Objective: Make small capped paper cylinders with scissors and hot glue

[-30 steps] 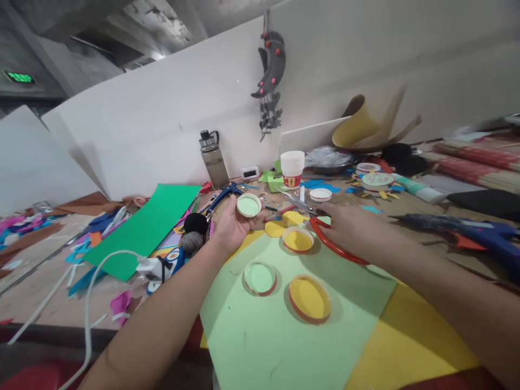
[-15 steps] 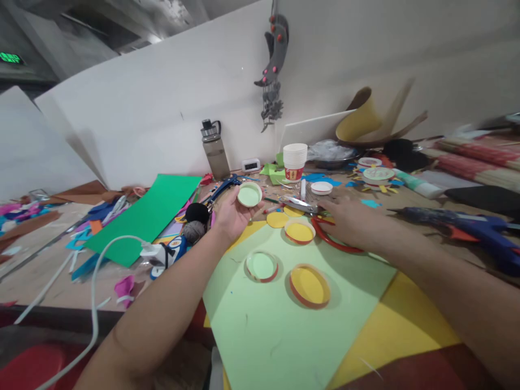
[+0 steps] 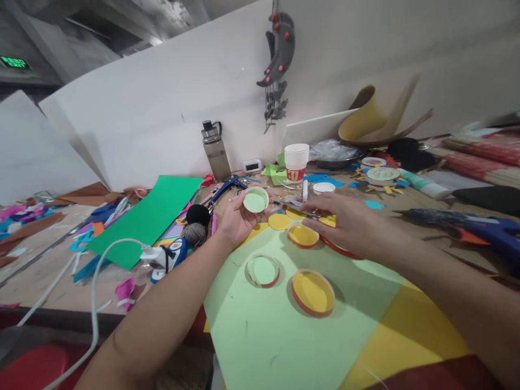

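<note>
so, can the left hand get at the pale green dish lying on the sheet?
Likely yes: nothing covers the resting dish, and the way down looks open. But the left hand holds another pale green dish, so its grip isn't free.

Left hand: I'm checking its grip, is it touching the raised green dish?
Touching: the head view shows the left hand cradling the green dish, thumb against its side.

**Bare hands, bare forearms**

The left hand [image 3: 240, 221] and right hand [image 3: 335, 216] are uncovered, as are the left forearm [image 3: 174, 309] and right forearm [image 3: 422, 265], both widening from slimmer wrists. A faint crease crosses the left one near its elbow.
</note>
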Available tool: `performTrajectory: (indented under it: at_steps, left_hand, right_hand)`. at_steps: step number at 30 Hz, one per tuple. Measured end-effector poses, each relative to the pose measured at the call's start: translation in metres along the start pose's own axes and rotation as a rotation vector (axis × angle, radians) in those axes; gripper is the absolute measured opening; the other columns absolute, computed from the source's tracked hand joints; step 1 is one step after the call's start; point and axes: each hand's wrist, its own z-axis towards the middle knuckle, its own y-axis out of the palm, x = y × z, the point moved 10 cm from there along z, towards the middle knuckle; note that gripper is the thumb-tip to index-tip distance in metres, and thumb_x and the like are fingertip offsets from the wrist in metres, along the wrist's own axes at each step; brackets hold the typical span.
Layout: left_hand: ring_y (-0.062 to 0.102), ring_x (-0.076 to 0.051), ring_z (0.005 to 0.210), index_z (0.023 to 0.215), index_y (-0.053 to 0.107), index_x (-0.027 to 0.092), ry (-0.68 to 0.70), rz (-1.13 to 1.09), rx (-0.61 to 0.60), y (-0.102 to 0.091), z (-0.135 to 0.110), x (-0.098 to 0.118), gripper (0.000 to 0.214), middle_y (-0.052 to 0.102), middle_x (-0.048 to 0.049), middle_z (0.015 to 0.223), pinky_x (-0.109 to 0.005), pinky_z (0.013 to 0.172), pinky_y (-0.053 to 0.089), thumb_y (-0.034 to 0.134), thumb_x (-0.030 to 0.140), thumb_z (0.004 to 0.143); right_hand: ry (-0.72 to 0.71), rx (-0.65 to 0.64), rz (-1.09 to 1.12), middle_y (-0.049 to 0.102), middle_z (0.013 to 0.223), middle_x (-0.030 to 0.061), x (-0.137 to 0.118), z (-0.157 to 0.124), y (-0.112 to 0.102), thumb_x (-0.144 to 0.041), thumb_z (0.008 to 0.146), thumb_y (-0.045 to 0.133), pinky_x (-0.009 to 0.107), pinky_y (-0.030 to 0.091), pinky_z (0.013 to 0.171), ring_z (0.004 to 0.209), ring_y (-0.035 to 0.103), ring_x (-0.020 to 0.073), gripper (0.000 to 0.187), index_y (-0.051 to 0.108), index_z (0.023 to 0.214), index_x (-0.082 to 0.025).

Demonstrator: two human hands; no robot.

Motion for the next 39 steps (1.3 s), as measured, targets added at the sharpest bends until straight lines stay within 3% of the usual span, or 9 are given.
performTrajectory:
  at_steps: [4, 10, 14, 19, 25, 30, 33, 36, 39]
  left_hand:
    - [0.068, -0.027, 0.105, 0.113, 0.065, 0.012, -0.002, -0.002, 0.019, -0.004, 0.003, -0.002, 0.038, 0.073, -0.0155, 0.107, -0.036, 0.078, 0.059, 0.043, 0.038, 0.097]
    - [0.068, -0.026, 0.105, 0.116, 0.064, 0.012, 0.011, 0.018, 0.019, -0.005, 0.005, -0.003, 0.044, 0.072, -0.0155, 0.112, -0.034, 0.080, 0.059, 0.046, 0.046, 0.096]
    - [0.068, -0.026, 0.105, 0.122, 0.063, 0.016, 0.036, 0.017, -0.015, 0.001, 0.002, 0.000, 0.040, 0.073, -0.0130, 0.110, -0.037, 0.083, 0.058, 0.045, 0.041, 0.097]
    - [0.069, -0.025, 0.105, 0.127, 0.060, 0.019, 0.032, 0.014, -0.032, 0.005, 0.000, 0.001, 0.036, 0.072, -0.0119, 0.112, -0.038, 0.083, 0.059, 0.042, 0.032, 0.098]
    - [0.069, -0.028, 0.105, 0.115, 0.065, 0.015, -0.082, -0.002, -0.105, 0.010, 0.001, -0.014, 0.039, 0.072, -0.0149, 0.109, -0.035, 0.073, 0.060, 0.040, 0.040, 0.098]
    - [0.070, -0.028, 0.103, 0.116, 0.063, 0.017, -0.097, -0.021, -0.114, 0.013, -0.002, -0.017, 0.034, 0.073, -0.0141, 0.108, -0.034, 0.070, 0.061, 0.040, 0.035, 0.098]
    - [0.070, -0.028, 0.102, 0.119, 0.062, 0.017, -0.091, -0.031, -0.085, 0.010, -0.001, -0.016, 0.034, 0.073, -0.0142, 0.109, -0.033, 0.068, 0.061, 0.042, 0.033, 0.097]
    - [0.070, -0.028, 0.104, 0.119, 0.062, 0.017, -0.082, -0.036, -0.100, 0.008, 0.001, -0.015, 0.034, 0.073, -0.0146, 0.109, -0.034, 0.070, 0.061, 0.042, 0.033, 0.097]
    - [0.069, -0.028, 0.105, 0.114, 0.064, 0.018, -0.067, -0.044, -0.116, 0.006, 0.002, -0.014, 0.031, 0.073, -0.0127, 0.108, -0.036, 0.071, 0.061, 0.043, 0.032, 0.096]
  right_hand:
    - [-0.011, 0.029, 0.186, 0.071, 0.086, 0.0051, -0.017, -0.001, -0.007, -0.039, 0.089, 0.051, 0.032, 0.048, 0.069, 0.078, 0.063, 0.0199, 0.027, 0.071, 0.092, -0.021]
    - [0.025, 0.059, 0.236, 0.070, 0.083, 0.0047, -0.015, -0.002, -0.012, -0.036, 0.088, 0.050, 0.031, 0.046, 0.069, 0.077, 0.062, 0.0193, 0.025, 0.070, 0.085, -0.021]
    - [0.017, 0.053, 0.208, 0.069, 0.081, 0.0045, -0.014, -0.002, -0.010, -0.034, 0.088, 0.050, 0.030, 0.045, 0.068, 0.075, 0.060, 0.0188, 0.024, 0.069, 0.082, -0.020]
    - [0.011, 0.051, 0.212, 0.068, 0.082, 0.0049, -0.013, -0.001, -0.003, -0.032, 0.088, 0.052, 0.030, 0.046, 0.069, 0.075, 0.060, 0.0185, 0.021, 0.068, 0.084, -0.019]
    - [0.058, 0.137, 0.230, 0.068, 0.098, 0.0083, -0.010, 0.003, -0.005, -0.036, 0.091, 0.049, 0.033, 0.050, 0.078, 0.085, 0.063, 0.0214, 0.026, 0.067, 0.103, -0.020]
    - [0.169, 0.036, -0.169, 0.063, 0.115, 0.0158, 0.007, -0.001, 0.002, -0.035, 0.093, 0.045, 0.043, 0.046, 0.092, 0.111, 0.057, 0.0318, 0.037, 0.063, 0.121, -0.019]
    - [0.277, -0.149, -0.420, 0.059, 0.119, 0.0248, 0.030, -0.009, 0.016, -0.035, 0.094, 0.042, 0.051, 0.043, 0.092, 0.118, 0.052, 0.0409, 0.040, 0.063, 0.121, -0.012]
    - [0.293, -0.282, -0.463, 0.058, 0.122, 0.0279, 0.043, -0.015, 0.031, -0.032, 0.094, 0.043, 0.053, 0.042, 0.093, 0.116, 0.054, 0.0427, 0.037, 0.064, 0.117, -0.012]
    - [0.289, -0.250, -0.422, 0.057, 0.124, 0.0287, 0.047, -0.014, 0.033, -0.032, 0.091, 0.048, 0.055, 0.041, 0.092, 0.119, 0.052, 0.0462, 0.038, 0.061, 0.122, -0.014]
